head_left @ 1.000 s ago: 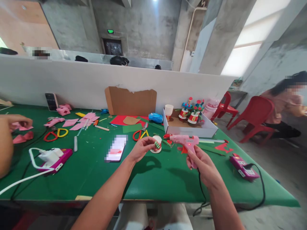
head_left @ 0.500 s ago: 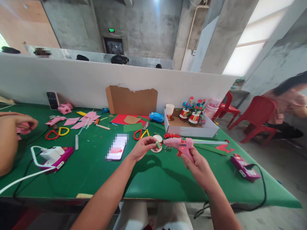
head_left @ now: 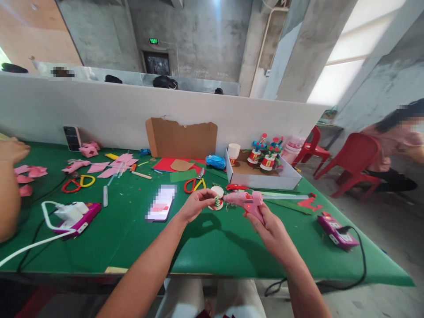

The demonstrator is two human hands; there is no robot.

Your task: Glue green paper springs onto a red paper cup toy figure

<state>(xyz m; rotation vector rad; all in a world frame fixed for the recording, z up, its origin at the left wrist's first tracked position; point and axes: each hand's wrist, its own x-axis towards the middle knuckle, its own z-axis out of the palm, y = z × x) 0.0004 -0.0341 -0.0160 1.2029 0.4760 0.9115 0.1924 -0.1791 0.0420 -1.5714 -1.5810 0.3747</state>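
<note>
My left hand (head_left: 195, 204) holds a small white paper cup (head_left: 218, 194) on its side, with a green and red coiled pipe cleaner (head_left: 217, 202) at its rim. My right hand (head_left: 270, 227) grips a pink hot glue gun (head_left: 245, 201), its red light on. The gun's nozzle points left and touches the coil at the cup. Both hands hover just above the green table (head_left: 212, 247). A black cord (head_left: 281, 282) runs from the gun down over the table's front edge.
A white box (head_left: 265, 179) with finished cup figures stands behind the hands. Red and yellow scissors (head_left: 194, 184), a phone (head_left: 161, 203), pink power strips (head_left: 74, 218) (head_left: 336, 232) and pink paper scraps (head_left: 109, 168) lie about. Another person's arm (head_left: 8, 190) is at left; a seated person (head_left: 397, 145) at right.
My right hand has brought the glue gun leftward until its nozzle meets the cup's coil. The other person's hand at left has let go of the pink pieces and lifted.
</note>
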